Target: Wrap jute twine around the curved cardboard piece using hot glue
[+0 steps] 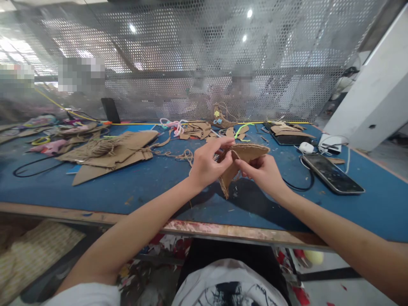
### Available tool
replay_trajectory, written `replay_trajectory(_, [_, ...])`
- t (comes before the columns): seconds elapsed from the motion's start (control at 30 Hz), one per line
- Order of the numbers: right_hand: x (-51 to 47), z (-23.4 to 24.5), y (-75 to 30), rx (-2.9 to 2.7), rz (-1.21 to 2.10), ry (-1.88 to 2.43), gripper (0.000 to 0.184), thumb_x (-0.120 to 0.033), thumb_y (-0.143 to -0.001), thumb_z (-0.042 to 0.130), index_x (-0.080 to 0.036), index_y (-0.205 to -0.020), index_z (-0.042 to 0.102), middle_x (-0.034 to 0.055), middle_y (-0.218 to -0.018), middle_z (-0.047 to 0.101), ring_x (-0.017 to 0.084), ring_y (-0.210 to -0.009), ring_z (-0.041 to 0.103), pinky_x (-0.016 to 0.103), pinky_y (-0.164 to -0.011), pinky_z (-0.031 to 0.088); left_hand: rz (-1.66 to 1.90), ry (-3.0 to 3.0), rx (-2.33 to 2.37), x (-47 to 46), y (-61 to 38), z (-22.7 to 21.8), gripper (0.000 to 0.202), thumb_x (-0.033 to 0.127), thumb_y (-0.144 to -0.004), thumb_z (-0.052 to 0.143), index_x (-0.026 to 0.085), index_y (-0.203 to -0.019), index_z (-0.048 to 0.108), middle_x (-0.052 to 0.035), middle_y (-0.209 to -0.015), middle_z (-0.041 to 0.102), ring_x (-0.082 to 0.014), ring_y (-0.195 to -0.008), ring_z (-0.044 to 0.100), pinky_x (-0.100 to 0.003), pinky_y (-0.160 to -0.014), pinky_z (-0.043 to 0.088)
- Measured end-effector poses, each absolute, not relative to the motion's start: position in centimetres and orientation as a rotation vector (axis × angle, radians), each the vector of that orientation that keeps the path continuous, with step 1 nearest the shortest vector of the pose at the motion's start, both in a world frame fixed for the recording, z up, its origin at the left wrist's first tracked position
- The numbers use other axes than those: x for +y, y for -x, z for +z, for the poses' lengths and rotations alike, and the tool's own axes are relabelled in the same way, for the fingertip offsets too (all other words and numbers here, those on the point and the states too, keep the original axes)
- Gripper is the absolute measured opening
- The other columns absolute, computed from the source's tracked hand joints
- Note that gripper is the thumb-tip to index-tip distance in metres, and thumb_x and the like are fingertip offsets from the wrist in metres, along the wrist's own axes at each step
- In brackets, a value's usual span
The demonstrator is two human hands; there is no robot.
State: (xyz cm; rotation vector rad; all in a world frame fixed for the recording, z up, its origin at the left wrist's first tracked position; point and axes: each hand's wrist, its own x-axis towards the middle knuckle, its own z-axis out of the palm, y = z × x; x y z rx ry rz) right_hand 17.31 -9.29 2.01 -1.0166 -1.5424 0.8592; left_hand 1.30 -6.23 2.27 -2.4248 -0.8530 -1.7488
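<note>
Two-pointed brown cardboard piece (pixel 255 150) held up over a blue tabletop (pixel 111 197)

At the left, a tan bundle of twine (pixel 103 147) rests on flat brown cardboard sheets (pixel 135 142), with loose tan twine (pixel 180 155) just to their right. Next comes the bare left hand (pixel 208 163), its thumb and fingers pinching the cardboard piece from the left, near the bend. The piece sits between the two hands, above the tabletop. One narrow tip points down toward the near edge, below the left hand; the other, broader arm reaches right, its tip ending just above the right hand. The long axis seems to run aslant between those tips, though fingers cover the middle. The bare right hand (pixel 263 172) grips the piece from the right, its fingers curled and partly hidden. Farther right, a dark-screened rectangular phone (pixel 333 173) lies on the tabletop, apart from that hand.
</note>
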Motion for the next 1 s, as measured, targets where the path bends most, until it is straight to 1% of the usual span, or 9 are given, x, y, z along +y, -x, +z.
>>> replay_trajectory(0.13, [-9.3, 1.9, -17.3, -1.557, 0.823, 1.025, 0.025, -0.041, -0.071, 0.064, -0.018, -0.066, 0.055, -0.0035, -0.045, 0.051, 0.009, -0.041, 0.044, 0.022, -0.041, 0.034, -1.775, 2.446, -0.828, -6.4, -1.2, 2.4, 0.032, 0.007, -0.078, 0.056, 0.018, -0.108, 0.063, -0.0027, -0.097, 0.074, -0.0113, -0.082, 0.070, -0.019, -0.070, 0.059])
replay_trajectory(0.3, [-9.2, 1.7, -17.5, -1.554, 0.824, 0.997, 0.025, -0.041, -0.072, 0.065, -0.017, -0.068, 0.058, -0.0030, -0.047, 0.052, 0.010, -0.043, 0.047, 0.022, -0.042, 0.037, -1.774, 2.457, -0.815, -6.5, -1.2, 2.3, 0.033, 0.011, -0.079, 0.058, 0.018, -0.110, 0.062, -0.0043, -0.102, 0.072, -0.0126, -0.087, 0.070, -0.020, -0.071, 0.059])
replay_trajectory(0.47, [-9.1, 1.6, -17.5, -1.534, 0.854, 0.981, 0.024, -0.040, -0.072, 0.067, -0.017, -0.071, 0.060, -0.0008, -0.054, 0.059, 0.012, -0.047, 0.052, 0.024, -0.045, 0.042, -1.762, 2.451, -0.847, -6.2, -1.3, 2.2, 0.028, 0.013, -0.080, 0.060, 0.019, -0.107, 0.063, -0.0036, -0.098, 0.074, -0.0133, -0.087, 0.071, -0.020, -0.071, 0.059])
replay_trajectory(0.6, [-8.9, 1.6, -17.4, -1.519, 0.981, 0.948, 0.021, -0.036, -0.070, 0.068, -0.017, -0.075, 0.060, -0.0002, -0.058, 0.063, 0.012, -0.049, 0.055, 0.025, -0.048, 0.047, -1.771, 2.426, -0.835, -6.0, -1.2, 2.4, 0.028, 0.011, -0.079, 0.060, 0.018, -0.105, 0.064, -0.0027, -0.095, 0.074, -0.0115, -0.082, 0.070, -0.019, -0.069, 0.058])
replay_trajectory(0.73, [-8.5, 1.0, -17.2, -1.543, 1.211, 0.906, 0.026, -0.030, -0.066, 0.070, -0.018, -0.085, 0.057, -0.0034, -0.060, 0.064, 0.010, -0.045, 0.053, 0.024, -0.046, 0.046, -1.762, 2.409, -0.840, -5.9, -1.0, 2.5, 0.029, 0.008, -0.078, 0.058, 0.018, -0.104, 0.063, -0.0018, -0.093, 0.073, -0.0100, -0.079, 0.068, -0.017, -0.067, 0.057])
replay_trajectory(0.83, [-8.2, 0.6, -17.2, -1.558, 1.292, 0.934, 0.031, -0.034, -0.067, 0.071, -0.018, -0.086, 0.053, -0.0038, -0.055, 0.064, 0.010, -0.043, 0.053, 0.024, -0.045, 0.044, -1.739, 2.386, -0.885, -5.9, -0.9, 2.6, 0.030, 0.007, -0.076, 0.056, 0.017, -0.104, 0.062, -0.0024, -0.092, 0.070, -0.0106, -0.080, 0.066, -0.018, -0.066, 0.056])
replay_trajectory(0.93, [-8.1, 0.8, -17.5, -1.490, 1.221, 0.971, 0.032, -0.040, -0.068, 0.071, -0.018, -0.082, 0.053, -0.0030, -0.055, 0.064, 0.010, -0.043, 0.053, 0.024, -0.045, 0.043, -1.702, 2.397, -0.921, -6.0, -0.8, 2.8, 0.032, 0.006, -0.075, 0.054, 0.017, -0.105, 0.062, -0.0042, -0.096, 0.066, -0.0122, -0.083, 0.065, -0.019, -0.066, 0.056])
replay_trajectory(1.0, [-8.1, 1.1, -17.7, -1.440, 1.152, 0.974, 0.033, -0.044, -0.067, 0.071, -0.018, -0.077, 0.054, -0.0039, -0.052, 0.062, 0.010, -0.043, 0.053, 0.023, -0.045, 0.042, -1.680, 2.415, -0.923, -6.0, -0.8, 2.9, 0.031, 0.008, -0.077, 0.053, 0.017, -0.104, 0.064, -0.0051, -0.096, 0.065, -0.0131, -0.084, 0.064, -0.020, -0.065, 0.056])
